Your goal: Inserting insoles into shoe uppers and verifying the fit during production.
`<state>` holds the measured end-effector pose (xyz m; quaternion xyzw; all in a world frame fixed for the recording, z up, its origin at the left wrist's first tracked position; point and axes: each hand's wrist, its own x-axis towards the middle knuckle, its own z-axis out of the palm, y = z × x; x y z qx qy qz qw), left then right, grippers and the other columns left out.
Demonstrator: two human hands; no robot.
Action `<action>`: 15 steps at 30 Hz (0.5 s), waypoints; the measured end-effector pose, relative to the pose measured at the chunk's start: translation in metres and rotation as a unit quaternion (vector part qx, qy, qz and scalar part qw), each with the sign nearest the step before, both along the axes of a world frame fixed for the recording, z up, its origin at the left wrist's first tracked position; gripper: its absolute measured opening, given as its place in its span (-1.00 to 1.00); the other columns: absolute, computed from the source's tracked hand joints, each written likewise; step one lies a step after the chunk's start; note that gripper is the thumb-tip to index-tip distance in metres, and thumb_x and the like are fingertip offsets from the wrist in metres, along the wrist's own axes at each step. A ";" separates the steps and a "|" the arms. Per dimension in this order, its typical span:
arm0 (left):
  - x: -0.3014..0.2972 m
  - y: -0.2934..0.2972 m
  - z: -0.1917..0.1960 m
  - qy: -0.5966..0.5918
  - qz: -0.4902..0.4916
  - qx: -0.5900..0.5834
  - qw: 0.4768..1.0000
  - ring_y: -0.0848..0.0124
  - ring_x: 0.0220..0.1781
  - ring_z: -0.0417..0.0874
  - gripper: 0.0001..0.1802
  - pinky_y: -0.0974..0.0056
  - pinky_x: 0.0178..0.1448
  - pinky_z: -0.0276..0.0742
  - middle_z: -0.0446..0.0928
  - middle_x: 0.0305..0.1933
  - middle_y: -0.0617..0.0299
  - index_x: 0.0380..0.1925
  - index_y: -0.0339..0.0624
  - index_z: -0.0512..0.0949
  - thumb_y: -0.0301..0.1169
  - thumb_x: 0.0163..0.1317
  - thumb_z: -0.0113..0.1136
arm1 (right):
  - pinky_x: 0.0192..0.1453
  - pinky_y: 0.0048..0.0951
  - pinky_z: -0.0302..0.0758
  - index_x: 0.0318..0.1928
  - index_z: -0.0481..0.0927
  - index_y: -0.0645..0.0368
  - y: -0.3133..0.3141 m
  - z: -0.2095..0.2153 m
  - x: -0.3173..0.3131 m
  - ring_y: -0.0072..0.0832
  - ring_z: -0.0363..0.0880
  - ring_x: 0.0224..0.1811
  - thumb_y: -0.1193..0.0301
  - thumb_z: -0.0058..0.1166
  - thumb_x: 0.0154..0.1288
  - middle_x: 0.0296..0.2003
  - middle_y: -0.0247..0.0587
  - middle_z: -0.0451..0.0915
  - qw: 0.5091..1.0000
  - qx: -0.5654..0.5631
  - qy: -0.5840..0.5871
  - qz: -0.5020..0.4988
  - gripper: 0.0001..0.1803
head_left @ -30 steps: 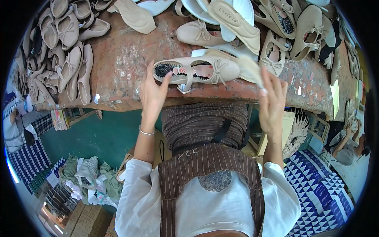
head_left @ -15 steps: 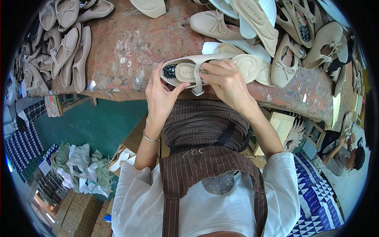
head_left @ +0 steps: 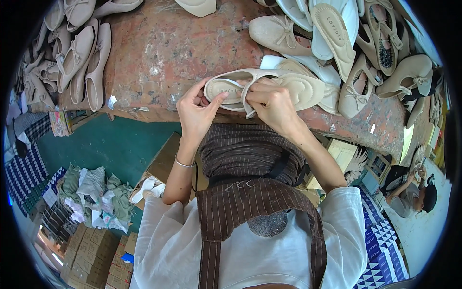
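A beige shoe (head_left: 255, 73) with a strap lies crosswise at the table's near edge, between my two hands. My left hand (head_left: 198, 110) is closed on its heel end, thumb over the rim and fingers curled behind. Fingers of my right hand (head_left: 276, 108) are bent into the shoe's opening beside the strap, gripping it there. Inside the heel, a pale insole (head_left: 225, 91) with print covers the bottom. To the right of my right hand shows a broad padded insole end (head_left: 303, 91); my hand hides whether it joins the one in the heel.
Beige shoes (head_left: 77, 60) are heaped at the left of the worn table (head_left: 159, 48). More bow-trimmed shoes (head_left: 355, 94) and loose insoles (head_left: 333, 36) crowd the right. Below are cloth scraps (head_left: 98, 192) and cartons (head_left: 91, 253). A co-worker (head_left: 414, 195) sits at far right.
The insole now covers the dark, spiky patch that showed in the shoe's heel. My left fingers have curled in more at the heel. The view has shifted slightly.
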<state>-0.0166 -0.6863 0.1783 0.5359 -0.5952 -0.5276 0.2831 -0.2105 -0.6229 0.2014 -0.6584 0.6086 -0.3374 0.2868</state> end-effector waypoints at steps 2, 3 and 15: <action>-0.001 -0.002 -0.002 -0.002 0.005 0.017 1.000 0.71 -0.54 0.38 -0.61 0.55 -0.47 0.32 0.55 -0.52 0.40 -0.08 -0.37 0.66 -0.42 0.11 0.51 | 0.05 -0.29 0.61 -0.32 0.74 0.28 0.001 -0.006 0.002 -0.17 0.68 -0.02 0.63 0.23 0.01 -0.08 -0.11 0.72 0.999 0.012 0.029 -0.001 -0.84; -0.002 -0.003 -0.002 -0.001 0.006 0.018 1.000 0.71 -0.54 0.38 -0.61 0.55 -0.47 0.32 0.55 -0.52 0.40 -0.08 -0.37 0.66 -0.42 0.11 0.51 | 0.05 -0.29 0.61 -0.32 0.74 0.28 0.001 -0.007 0.003 -0.17 0.68 -0.02 0.63 0.23 0.01 -0.08 -0.11 0.72 0.999 0.014 0.030 -0.001 -0.84; -0.009 -0.013 -0.001 -0.133 -0.031 -0.129 0.982 0.62 -0.64 0.31 -0.90 0.35 -0.55 0.21 0.49 -0.63 0.26 -0.25 -0.30 0.61 -0.48 0.32 0.21 | 0.29 -0.25 0.51 0.22 0.56 0.14 -0.002 0.003 0.003 -0.31 0.53 0.26 0.50 0.00 0.19 0.27 -0.11 0.51 0.968 -0.029 0.165 0.186 -0.47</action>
